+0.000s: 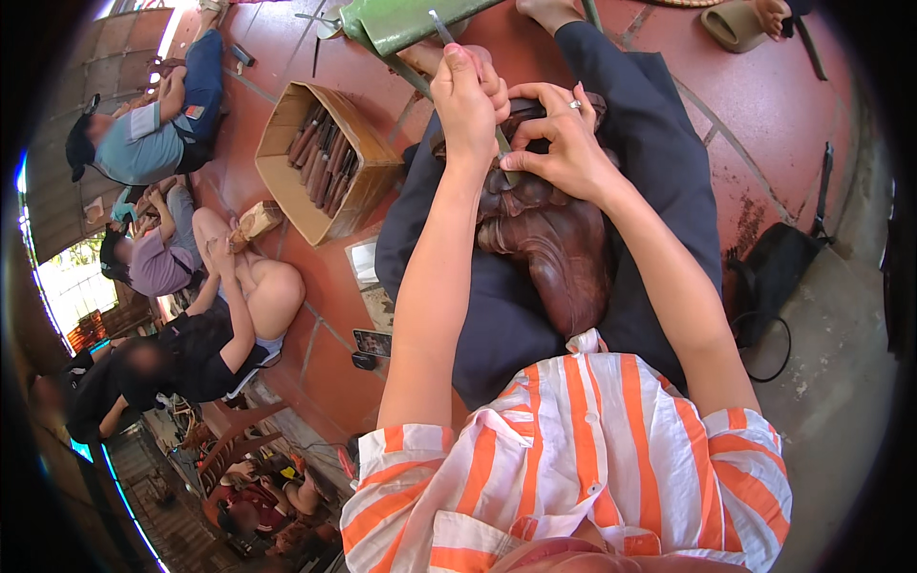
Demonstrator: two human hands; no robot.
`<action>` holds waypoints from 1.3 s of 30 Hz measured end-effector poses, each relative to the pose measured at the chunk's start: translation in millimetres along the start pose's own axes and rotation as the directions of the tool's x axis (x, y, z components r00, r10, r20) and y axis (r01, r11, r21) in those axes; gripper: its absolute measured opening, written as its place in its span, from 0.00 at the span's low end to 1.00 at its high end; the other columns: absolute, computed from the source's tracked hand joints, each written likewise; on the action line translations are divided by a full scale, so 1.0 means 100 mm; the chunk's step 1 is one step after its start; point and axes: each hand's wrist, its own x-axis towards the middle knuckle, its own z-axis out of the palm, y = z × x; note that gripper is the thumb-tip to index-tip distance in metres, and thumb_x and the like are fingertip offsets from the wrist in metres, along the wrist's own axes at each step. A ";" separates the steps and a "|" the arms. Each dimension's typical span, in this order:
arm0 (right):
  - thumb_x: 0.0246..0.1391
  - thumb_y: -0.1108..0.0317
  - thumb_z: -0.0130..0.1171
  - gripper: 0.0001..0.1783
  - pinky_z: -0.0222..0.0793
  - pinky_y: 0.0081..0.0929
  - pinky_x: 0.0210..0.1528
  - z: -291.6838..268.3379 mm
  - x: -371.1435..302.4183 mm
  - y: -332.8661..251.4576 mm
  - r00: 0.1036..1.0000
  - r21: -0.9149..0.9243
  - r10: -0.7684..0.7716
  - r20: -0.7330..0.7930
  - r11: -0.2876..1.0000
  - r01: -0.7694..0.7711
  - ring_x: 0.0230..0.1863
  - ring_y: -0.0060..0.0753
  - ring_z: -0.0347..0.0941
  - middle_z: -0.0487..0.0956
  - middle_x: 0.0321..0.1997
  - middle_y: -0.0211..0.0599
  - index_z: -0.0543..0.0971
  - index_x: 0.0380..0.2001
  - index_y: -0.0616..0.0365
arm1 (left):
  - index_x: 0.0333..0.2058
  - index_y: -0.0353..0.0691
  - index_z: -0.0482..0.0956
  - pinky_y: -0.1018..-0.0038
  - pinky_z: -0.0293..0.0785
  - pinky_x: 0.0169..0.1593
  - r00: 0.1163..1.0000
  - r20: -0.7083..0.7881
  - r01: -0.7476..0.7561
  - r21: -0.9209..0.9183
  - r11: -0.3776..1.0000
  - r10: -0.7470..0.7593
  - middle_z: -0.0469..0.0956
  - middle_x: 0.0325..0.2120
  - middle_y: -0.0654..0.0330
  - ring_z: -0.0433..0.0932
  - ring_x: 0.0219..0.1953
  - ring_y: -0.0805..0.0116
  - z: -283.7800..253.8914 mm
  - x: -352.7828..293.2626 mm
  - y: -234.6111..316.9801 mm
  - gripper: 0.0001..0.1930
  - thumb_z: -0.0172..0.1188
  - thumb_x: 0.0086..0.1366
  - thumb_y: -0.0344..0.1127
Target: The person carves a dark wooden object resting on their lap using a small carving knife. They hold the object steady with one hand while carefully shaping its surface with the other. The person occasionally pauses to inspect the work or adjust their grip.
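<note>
A dark brown carved wooden figure [559,253] with smooth folds lies across my lap, between my thighs. My left hand [470,105] is closed in a fist around a narrow flat strip [441,27], whose pale grey end pokes out above the thumb. Below the fist a greenish length shows against the carving; whether it is the same piece is hidden by my fingers. My right hand [564,143], with a ring on one finger, rests on the figure's upper part. Its thumb and forefinger pinch the greenish lower end against the wood.
An open cardboard box [382,177] of wooden-handled tools stands left of my knee. Just ahead is a green metal stool [406,24]. A phone [373,342] lies on the red tiles. A black bag [778,263] sits at right. Several people sit working at left, one holding a pale wood block [256,222].
</note>
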 end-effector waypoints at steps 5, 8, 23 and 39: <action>0.38 0.54 0.71 0.13 0.27 0.64 0.67 0.17 0.08 -0.02 0.991 0.008 0.068 -0.119 0.998 -0.068 0.64 0.38 0.57 0.71 0.52 0.28 0.81 0.19 0.50 | 0.24 0.44 0.58 0.81 0.42 0.13 0.999 0.023 -0.045 0.018 0.999 0.045 0.53 0.12 0.69 0.49 0.11 0.81 0.00 0.17 0.06 0.21 0.37 0.75 0.49; 0.38 0.54 0.71 0.14 0.27 0.63 0.67 0.10 0.07 0.04 0.996 0.002 0.018 -0.084 1.000 -0.018 0.64 0.38 0.57 0.71 0.53 0.28 0.81 0.20 0.50 | 0.24 0.45 0.57 0.81 0.41 0.13 1.000 -0.001 0.020 -0.041 0.999 -0.020 0.53 0.12 0.69 0.49 0.11 0.81 0.01 0.14 0.06 0.21 0.36 0.75 0.48; 0.38 0.53 0.71 0.15 0.27 0.64 0.67 0.08 0.02 0.00 0.996 0.004 -0.011 -0.084 1.000 0.011 0.64 0.38 0.56 0.71 0.53 0.29 0.81 0.19 0.51 | 0.24 0.44 0.58 0.82 0.42 0.13 0.998 0.056 0.014 -0.008 1.000 -0.013 0.53 0.12 0.69 0.48 0.11 0.81 0.01 0.06 0.06 0.22 0.38 0.74 0.52; 0.39 0.55 0.71 0.14 0.27 0.63 0.67 0.15 0.07 -0.07 0.991 -0.007 0.064 -0.120 0.998 -0.065 0.63 0.38 0.58 0.71 0.53 0.30 0.81 0.20 0.52 | 0.25 0.43 0.59 0.81 0.43 0.13 0.972 0.215 -0.097 0.025 0.995 0.090 0.53 0.12 0.68 0.48 0.11 0.81 0.01 0.12 0.01 0.21 0.39 0.74 0.51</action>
